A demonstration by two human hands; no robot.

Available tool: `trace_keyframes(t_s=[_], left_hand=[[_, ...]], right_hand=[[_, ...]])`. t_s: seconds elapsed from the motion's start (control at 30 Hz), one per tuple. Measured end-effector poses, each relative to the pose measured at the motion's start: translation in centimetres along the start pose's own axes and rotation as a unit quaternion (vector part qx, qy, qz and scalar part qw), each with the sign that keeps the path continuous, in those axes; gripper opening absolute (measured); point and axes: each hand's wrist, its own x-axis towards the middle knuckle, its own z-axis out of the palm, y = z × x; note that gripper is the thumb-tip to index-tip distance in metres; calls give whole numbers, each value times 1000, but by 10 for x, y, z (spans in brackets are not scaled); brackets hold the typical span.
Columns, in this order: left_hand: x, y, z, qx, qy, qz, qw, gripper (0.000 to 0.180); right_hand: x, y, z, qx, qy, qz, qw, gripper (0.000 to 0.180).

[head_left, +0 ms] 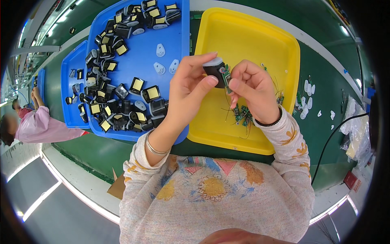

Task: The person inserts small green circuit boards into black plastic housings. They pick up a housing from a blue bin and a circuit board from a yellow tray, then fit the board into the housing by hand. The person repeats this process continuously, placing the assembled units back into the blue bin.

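Between finger and thumb, my left hand (187,87) grips a black plastic housing (214,73) with a pale grey end cap, tilted above the yellow tray (207,122). My right hand (252,90) pinches a small green circuit board (227,76) against the housing's right side. Whether the board sits inside the housing or only touches it, I cannot tell. Thin wires hang below the board. Under my right hand, several more green boards with wires (243,115) lie in the yellow tray.
Left of the yellow tray, a large blue tray (140,40) holds many black housings with cream pads and some loose grey caps (161,50). A smaller blue tray (69,110) adjoins it. White pieces (308,89), a black cable (325,140) and plastic bags (354,126) lie rightward. Another person (44,124) works far left.
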Motion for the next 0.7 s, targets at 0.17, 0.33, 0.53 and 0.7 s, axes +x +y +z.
trace_keyframes(t_s=[0.17, 0.33, 0.53, 0.7], left_hand=[[0, -1, -4, 70, -16, 27, 997, 33], [1, -5, -9, 164, -43, 67, 983, 34], [1, -1, -2, 117, -59, 68, 989, 37], [0, 4, -2, 106, -58, 44, 992, 38]], right_hand=[[-1, -2, -1, -48, -7, -22, 999, 11], [-4, -8, 3, -83, -7, -3, 997, 11], [-8, 1, 8, -342, 54, -162, 924, 10], [-9, 0, 12, -489, 66, -266, 828, 11]])
